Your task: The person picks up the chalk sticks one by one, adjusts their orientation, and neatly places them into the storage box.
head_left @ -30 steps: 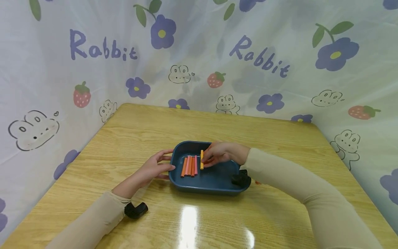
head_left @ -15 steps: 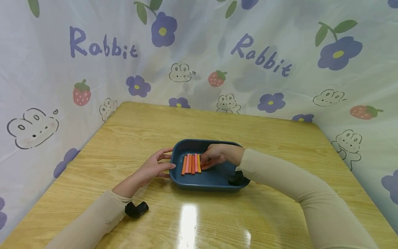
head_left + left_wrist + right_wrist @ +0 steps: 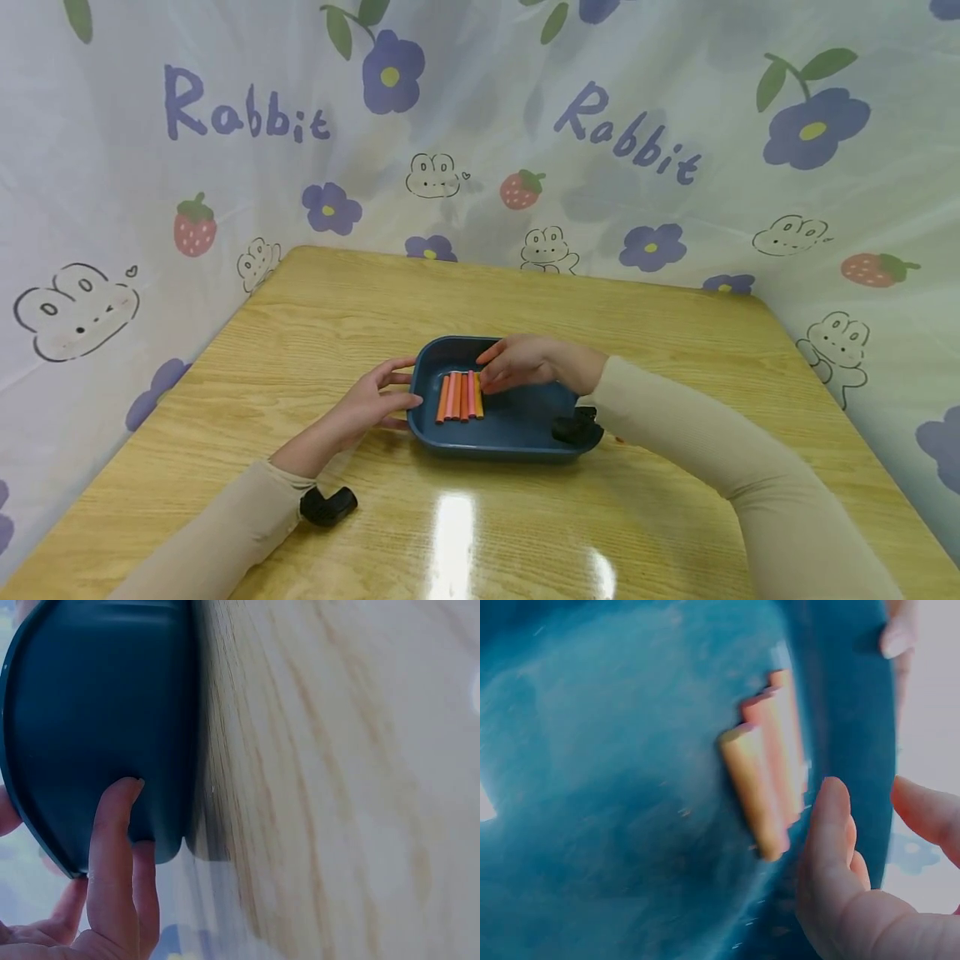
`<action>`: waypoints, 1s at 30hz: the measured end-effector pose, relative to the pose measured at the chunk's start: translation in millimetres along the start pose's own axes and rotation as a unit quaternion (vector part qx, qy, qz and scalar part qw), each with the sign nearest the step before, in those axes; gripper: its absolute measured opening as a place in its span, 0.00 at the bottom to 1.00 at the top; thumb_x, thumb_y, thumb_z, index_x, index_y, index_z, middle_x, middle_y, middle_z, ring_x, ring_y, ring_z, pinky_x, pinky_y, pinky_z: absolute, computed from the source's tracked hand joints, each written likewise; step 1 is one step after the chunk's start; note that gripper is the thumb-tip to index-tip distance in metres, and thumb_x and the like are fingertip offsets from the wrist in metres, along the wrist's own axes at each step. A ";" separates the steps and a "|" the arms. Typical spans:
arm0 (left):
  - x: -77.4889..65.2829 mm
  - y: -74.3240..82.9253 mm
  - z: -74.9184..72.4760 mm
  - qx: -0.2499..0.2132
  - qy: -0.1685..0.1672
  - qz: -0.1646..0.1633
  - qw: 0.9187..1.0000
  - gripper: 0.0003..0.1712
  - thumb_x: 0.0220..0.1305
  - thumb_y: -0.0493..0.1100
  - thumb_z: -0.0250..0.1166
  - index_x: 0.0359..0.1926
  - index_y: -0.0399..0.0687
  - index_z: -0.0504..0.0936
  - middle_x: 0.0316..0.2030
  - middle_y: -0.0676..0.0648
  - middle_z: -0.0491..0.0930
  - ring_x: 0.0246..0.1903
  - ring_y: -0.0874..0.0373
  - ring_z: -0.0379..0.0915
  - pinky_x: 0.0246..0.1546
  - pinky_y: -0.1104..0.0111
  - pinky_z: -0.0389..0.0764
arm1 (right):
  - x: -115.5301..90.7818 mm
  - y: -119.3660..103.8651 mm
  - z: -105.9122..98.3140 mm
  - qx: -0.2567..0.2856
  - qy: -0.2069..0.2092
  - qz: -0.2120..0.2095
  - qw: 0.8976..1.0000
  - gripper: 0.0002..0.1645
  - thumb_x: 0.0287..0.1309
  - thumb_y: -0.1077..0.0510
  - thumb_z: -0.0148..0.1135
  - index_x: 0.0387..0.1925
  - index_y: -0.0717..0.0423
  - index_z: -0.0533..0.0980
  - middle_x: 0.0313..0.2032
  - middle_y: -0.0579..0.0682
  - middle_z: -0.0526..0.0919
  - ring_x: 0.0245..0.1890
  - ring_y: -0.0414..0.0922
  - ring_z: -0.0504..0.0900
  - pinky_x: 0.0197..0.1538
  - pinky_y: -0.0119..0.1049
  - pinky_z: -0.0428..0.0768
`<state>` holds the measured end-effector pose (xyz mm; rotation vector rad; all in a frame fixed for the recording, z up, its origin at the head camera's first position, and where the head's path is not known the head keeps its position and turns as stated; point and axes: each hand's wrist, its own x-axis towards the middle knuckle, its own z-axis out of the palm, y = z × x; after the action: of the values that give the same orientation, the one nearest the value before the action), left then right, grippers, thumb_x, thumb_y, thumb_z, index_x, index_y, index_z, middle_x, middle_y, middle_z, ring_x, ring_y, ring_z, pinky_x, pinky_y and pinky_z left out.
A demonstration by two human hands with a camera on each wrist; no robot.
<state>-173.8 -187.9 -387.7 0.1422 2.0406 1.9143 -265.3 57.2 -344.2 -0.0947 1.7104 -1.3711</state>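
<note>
In the head view a dark blue tray (image 3: 517, 429) lies on the table, with a row of orange and pink chalk sticks (image 3: 455, 397) side by side in its left part. A yellow chalk stick (image 3: 480, 407) forms the row's right end. My left hand (image 3: 366, 402) rests its spread, fairly straight fingers on the tray's left end; the left wrist view has them against the outer wall. Just above the yellow stick hovers my right hand (image 3: 534, 363), holding nothing; its thumb and fingertips stand apart in the right wrist view.
The wooden table (image 3: 360, 300) extends around the tray, backed by a printed curtain (image 3: 480, 108). Black wrist devices show at my left wrist (image 3: 327, 507) and over the tray's right front corner (image 3: 574, 426).
My right hand has set the yellow chalk stick down against the pink one, let go of it and drawn slightly up and away. The left hand has stayed in place.
</note>
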 end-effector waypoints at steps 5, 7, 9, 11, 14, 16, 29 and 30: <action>1.1 -0.1 0.6 0.003 0.003 -0.004 1.000 0.40 0.60 0.36 0.61 0.69 0.40 0.53 0.60 0.30 0.59 0.43 0.46 0.77 0.39 0.53 0.80 | -15.3 -5.8 0.5 0.024 -0.015 -0.039 0.999 0.31 0.61 0.75 0.46 0.65 0.71 0.52 0.40 0.59 0.73 0.43 0.50 0.76 0.59 0.45 0.69; 1.5 -0.4 0.7 0.003 0.004 -0.006 1.000 0.40 0.60 0.36 0.62 0.69 0.41 0.53 0.60 0.30 0.60 0.43 0.47 0.77 0.38 0.53 0.80 | -22.0 -6.6 0.6 0.028 -0.017 -0.055 0.998 0.32 0.61 0.75 0.46 0.66 0.71 0.51 0.41 0.59 0.73 0.47 0.53 0.75 0.59 0.44 0.69; 1.9 -0.7 0.7 0.000 0.004 -0.006 1.000 0.39 0.60 0.36 0.62 0.69 0.41 0.53 0.60 0.30 0.60 0.43 0.46 0.77 0.38 0.53 0.80 | -29.6 -6.5 0.4 0.025 -0.019 -0.074 0.997 0.32 0.62 0.74 0.46 0.66 0.72 0.50 0.43 0.61 0.72 0.51 0.57 0.72 0.58 0.43 0.70; 2.0 -1.0 0.6 -0.003 0.002 -0.005 1.000 0.40 0.60 0.36 0.62 0.69 0.41 0.53 0.60 0.30 0.59 0.44 0.46 0.76 0.38 0.53 0.80 | -37.2 -5.2 -0.5 0.024 -0.014 -0.089 0.996 0.31 0.62 0.73 0.46 0.66 0.71 0.51 0.45 0.62 0.71 0.56 0.60 0.69 0.57 0.42 0.71; 2.3 -1.5 0.6 -0.007 -0.003 -0.001 1.000 0.41 0.60 0.36 0.62 0.70 0.40 0.52 0.60 0.29 0.58 0.46 0.45 0.75 0.38 0.53 0.80 | -49.1 -1.6 -3.1 0.014 -0.004 -0.110 0.994 0.31 0.63 0.72 0.47 0.65 0.71 0.51 0.42 0.60 0.73 0.59 0.63 0.65 0.57 0.43 0.71; 2.4 -1.8 0.8 -0.009 -0.003 0.000 1.000 0.41 0.59 0.36 0.62 0.70 0.39 0.51 0.60 0.28 0.58 0.46 0.45 0.75 0.38 0.53 0.80 | -55.8 1.8 -5.7 0.005 0.003 -0.120 0.993 0.30 0.63 0.71 0.48 0.65 0.71 0.52 0.39 0.57 0.75 0.59 0.64 0.65 0.58 0.44 0.70; 2.5 -2.6 0.9 -0.004 0.003 0.000 1.000 0.40 0.60 0.35 0.61 0.69 0.40 0.52 0.60 0.29 0.59 0.47 0.44 0.74 0.38 0.52 0.80 | -88.7 41.2 -40.5 0.031 0.054 -0.158 0.985 0.29 0.63 0.71 0.49 0.63 0.73 0.52 0.40 0.54 0.75 0.50 0.55 0.74 0.56 0.43 0.73; 2.6 -2.4 0.9 -0.003 0.004 0.000 1.000 0.40 0.60 0.35 0.61 0.69 0.40 0.52 0.60 0.29 0.59 0.46 0.45 0.75 0.38 0.53 0.80 | -91.5 45.5 -44.7 0.039 0.056 -0.162 0.984 0.30 0.63 0.70 0.49 0.63 0.73 0.51 0.38 0.53 0.75 0.49 0.53 0.75 0.56 0.42 0.73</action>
<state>-175.6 -186.5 -390.5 0.1338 2.0399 1.9238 -221.7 158.6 -328.5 -0.2676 1.7867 -1.7084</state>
